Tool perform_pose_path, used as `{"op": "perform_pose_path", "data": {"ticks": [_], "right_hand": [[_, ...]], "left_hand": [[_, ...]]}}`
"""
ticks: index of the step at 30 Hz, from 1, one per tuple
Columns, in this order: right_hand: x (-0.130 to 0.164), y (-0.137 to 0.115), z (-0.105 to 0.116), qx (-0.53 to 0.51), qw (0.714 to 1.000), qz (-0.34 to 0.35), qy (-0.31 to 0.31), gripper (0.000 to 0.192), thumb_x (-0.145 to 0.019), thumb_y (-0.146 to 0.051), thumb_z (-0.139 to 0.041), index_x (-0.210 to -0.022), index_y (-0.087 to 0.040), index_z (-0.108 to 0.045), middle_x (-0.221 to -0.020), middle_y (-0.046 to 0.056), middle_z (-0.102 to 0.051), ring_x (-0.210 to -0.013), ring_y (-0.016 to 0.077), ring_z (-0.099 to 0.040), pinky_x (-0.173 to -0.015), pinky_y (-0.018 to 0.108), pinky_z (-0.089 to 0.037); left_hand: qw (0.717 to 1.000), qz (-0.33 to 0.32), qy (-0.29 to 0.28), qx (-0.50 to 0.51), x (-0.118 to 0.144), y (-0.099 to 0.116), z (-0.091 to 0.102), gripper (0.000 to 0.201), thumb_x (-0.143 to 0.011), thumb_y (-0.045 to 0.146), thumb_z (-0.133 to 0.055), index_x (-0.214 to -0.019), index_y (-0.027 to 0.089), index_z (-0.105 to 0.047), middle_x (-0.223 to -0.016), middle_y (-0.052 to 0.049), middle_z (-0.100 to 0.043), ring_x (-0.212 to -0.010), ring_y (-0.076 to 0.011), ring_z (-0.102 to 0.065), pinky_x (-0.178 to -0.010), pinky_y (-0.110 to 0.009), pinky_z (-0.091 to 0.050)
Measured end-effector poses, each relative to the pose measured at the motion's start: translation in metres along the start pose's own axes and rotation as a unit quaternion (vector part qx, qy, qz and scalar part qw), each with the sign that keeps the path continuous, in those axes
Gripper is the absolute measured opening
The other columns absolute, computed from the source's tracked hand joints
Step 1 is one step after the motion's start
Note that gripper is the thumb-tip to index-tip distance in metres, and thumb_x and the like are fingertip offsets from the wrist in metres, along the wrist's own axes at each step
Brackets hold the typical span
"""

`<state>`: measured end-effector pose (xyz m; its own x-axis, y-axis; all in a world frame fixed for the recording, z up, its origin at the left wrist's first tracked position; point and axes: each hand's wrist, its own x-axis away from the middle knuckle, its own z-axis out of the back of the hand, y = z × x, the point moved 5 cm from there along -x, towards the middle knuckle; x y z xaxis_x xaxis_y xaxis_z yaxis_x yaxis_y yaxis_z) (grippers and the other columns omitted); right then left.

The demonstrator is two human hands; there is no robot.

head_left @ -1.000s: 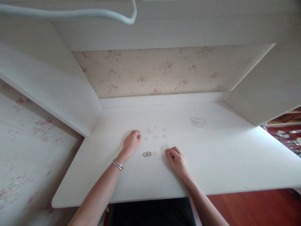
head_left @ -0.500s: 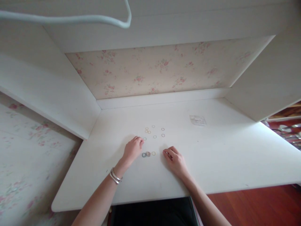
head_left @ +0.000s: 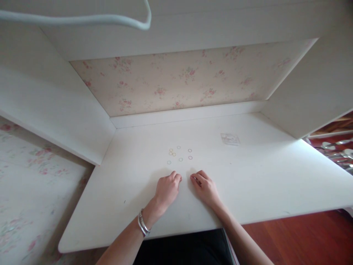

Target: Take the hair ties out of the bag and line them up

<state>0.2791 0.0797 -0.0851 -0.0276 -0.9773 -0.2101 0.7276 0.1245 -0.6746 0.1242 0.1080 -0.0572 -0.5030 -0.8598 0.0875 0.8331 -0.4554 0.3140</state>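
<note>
My left hand [head_left: 167,188], with silver bangles [head_left: 143,223] at its wrist, is closed, its fingertips pressed together low over the white desk [head_left: 264,176]. What it pinches, if anything, is hidden, and it covers the spot where the stacked rings lay. Just to its right, my right hand [head_left: 203,186] rests on the desk with curled, closed fingers; I cannot make out anything in them. Beyond both hands lie several thin rings: a cluster of gold-coloured rings [head_left: 171,153], a pale ring [head_left: 169,162], another pale ring [head_left: 181,159], and two darker rings, one a reddish-brown ring [head_left: 190,158].
A small clear plastic bag [head_left: 230,139] lies farther back on the right. White side panels and a floral back wall [head_left: 190,77] enclose the desk. A white cable or tube [head_left: 82,19] crosses the upper left.
My left hand has moved right and nearer to me, from beside a pale ring to over the front rings, which it now hides. My right hand stays in place. The view shifts slightly.
</note>
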Motion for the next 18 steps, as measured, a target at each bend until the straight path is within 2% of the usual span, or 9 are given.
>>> {"op": "perform_pose_path", "data": {"ticks": [4,7,10,12,15,18], "right_hand": [[0.0,0.0,0.0,0.001,1.0,0.006,0.0,0.029,-0.092,-0.032,-0.038,-0.09,-0.022,-0.065,-0.089,0.005,-0.06,-0.07,0.0125,-0.058,-0.066,0.022,-0.044],[0.001,-0.001,0.001,0.007,1.0,0.006,-0.005,0.029,-0.092,-0.033,-0.038,-0.091,-0.022,-0.065,-0.089,0.005,-0.059,-0.071,0.0127,-0.058,-0.066,0.022,-0.044],[0.001,-0.002,0.0,0.022,1.0,0.006,-0.016,0.03,-0.093,-0.033,-0.036,-0.091,-0.023,-0.064,-0.09,0.004,-0.059,-0.072,0.0129,-0.058,-0.066,0.022,-0.043],[0.001,-0.003,-0.002,0.031,0.999,0.007,-0.025,0.03,-0.093,-0.033,-0.036,-0.091,-0.023,-0.064,-0.09,0.004,-0.059,-0.071,0.0127,-0.057,-0.066,0.023,-0.043],[0.0,-0.003,-0.006,0.043,0.998,0.0,-0.037,0.03,-0.092,-0.034,-0.036,-0.092,-0.024,-0.065,-0.09,0.004,-0.06,-0.07,0.0127,-0.057,-0.065,0.023,-0.043],[-0.007,-0.006,-0.009,0.046,0.998,-0.01,-0.049,0.03,-0.092,-0.035,-0.037,-0.092,-0.024,-0.065,-0.091,0.003,-0.059,-0.07,0.0123,-0.057,-0.065,0.024,-0.043]], "left_hand": [[1.0,-0.012,0.007,0.005,0.001,0.0,0.0,0.025,-0.093,0.027,-0.037,-0.091,0.024,-0.061,-0.089,-0.005,-0.062,-0.073,-0.0164,-0.061,-0.064,-0.026,-0.041],[0.996,-0.009,0.072,0.053,0.003,-0.011,0.015,0.024,-0.092,0.031,-0.038,-0.093,0.025,-0.061,-0.091,-0.004,-0.064,-0.081,-0.0161,-0.061,-0.07,-0.025,-0.043],[0.978,0.035,0.165,0.12,0.004,-0.04,0.031,0.023,-0.091,0.033,-0.04,-0.093,0.023,-0.06,-0.095,-0.004,-0.065,-0.089,-0.0159,-0.06,-0.08,-0.025,-0.043],[0.963,0.07,0.2,0.166,0.005,-0.065,0.034,0.024,-0.09,0.035,-0.041,-0.091,0.022,-0.061,-0.095,-0.004,-0.066,-0.088,-0.0156,-0.06,-0.08,-0.025,-0.044],[0.943,0.123,0.206,0.232,0.006,-0.1,0.025,0.028,-0.087,0.04,-0.045,-0.091,0.02,-0.063,-0.091,-0.004,-0.067,-0.083,-0.0157,-0.061,-0.077,-0.025,-0.045],[0.929,0.165,0.187,0.273,0.007,-0.122,0.013,0.033,-0.084,0.045,-0.046,-0.09,0.018,-0.064,-0.072,-0.001,-0.064,-0.068,-0.0146,-0.058,-0.065,-0.024,-0.044]]}}
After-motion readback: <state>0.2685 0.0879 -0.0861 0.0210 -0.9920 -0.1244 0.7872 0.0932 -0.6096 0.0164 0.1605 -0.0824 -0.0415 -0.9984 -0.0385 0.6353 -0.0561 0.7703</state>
